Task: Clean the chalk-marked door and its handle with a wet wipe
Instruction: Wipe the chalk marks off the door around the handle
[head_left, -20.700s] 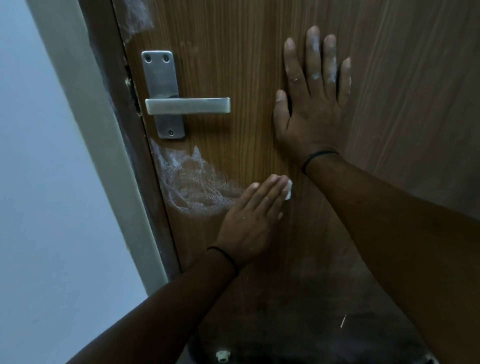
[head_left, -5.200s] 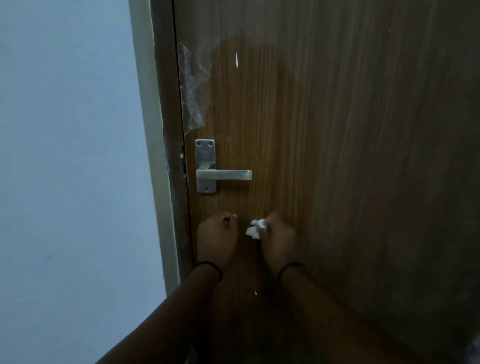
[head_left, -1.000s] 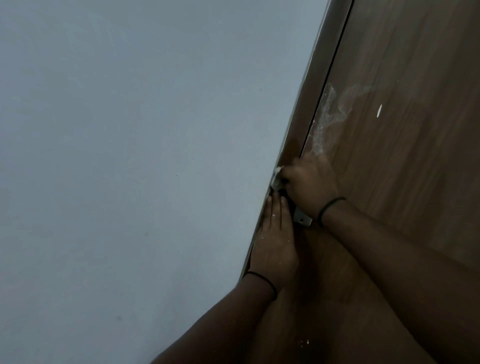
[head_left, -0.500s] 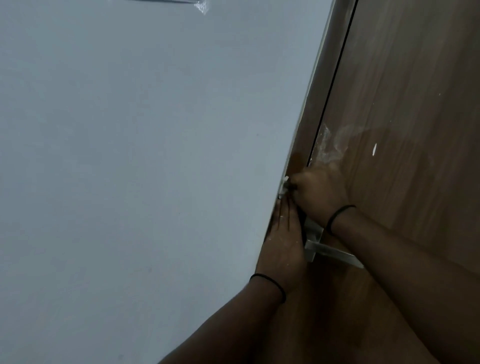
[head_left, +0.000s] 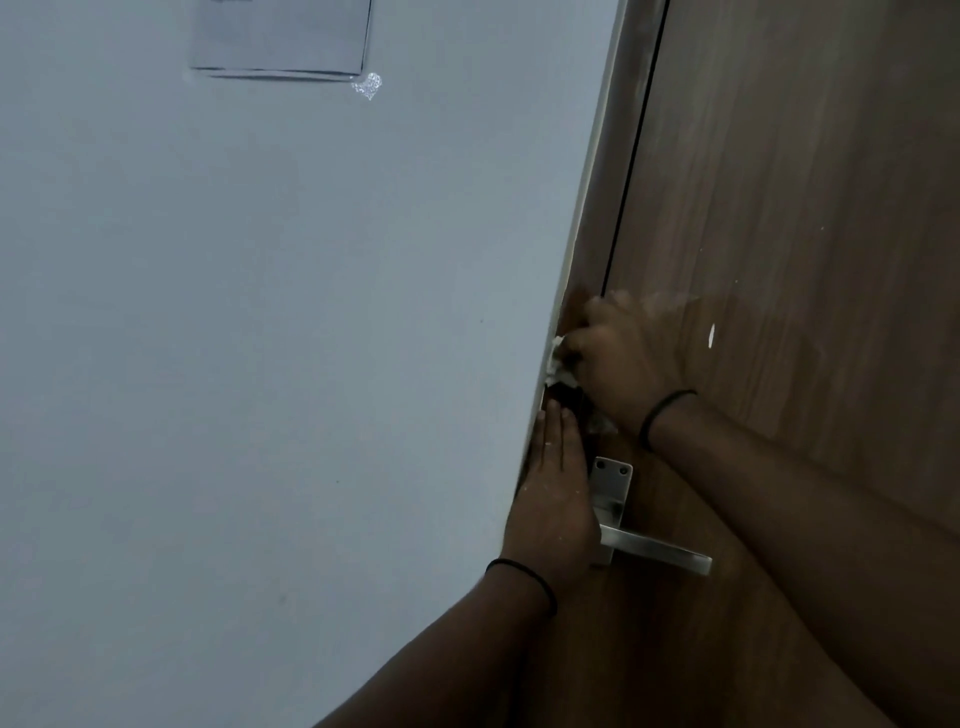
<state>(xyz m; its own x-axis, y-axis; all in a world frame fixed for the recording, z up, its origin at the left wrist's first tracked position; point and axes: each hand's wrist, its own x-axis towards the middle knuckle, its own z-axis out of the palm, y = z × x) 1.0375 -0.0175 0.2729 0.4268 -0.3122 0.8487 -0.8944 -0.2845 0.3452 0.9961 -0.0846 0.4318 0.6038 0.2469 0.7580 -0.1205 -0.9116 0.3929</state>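
The brown wooden door (head_left: 789, 218) fills the right of the tilted view. My right hand (head_left: 621, 364), blurred by motion, is closed on a crumpled white wet wipe (head_left: 558, 364) and presses it against the door's left edge above the handle. A faint chalk smear (head_left: 670, 300) shows just past its knuckles, and a small white chalk fleck (head_left: 710, 335) lies to the right. My left hand (head_left: 556, 499) lies flat, fingers together, on the door frame beside the silver lever handle (head_left: 652, 551), partly covering its plate (head_left: 613, 480).
A pale grey wall (head_left: 260, 364) takes up the left of the view. A sheet of paper (head_left: 283, 36) hangs on it at the top, with a glinting piece of tape (head_left: 368, 85) at its corner. The dark door frame (head_left: 608, 171) runs between wall and door.
My right hand with the wipe has moved up along the door's edge, uncovering the handle plate and lever. The view has tilted up, bringing the paper on the wall into sight.
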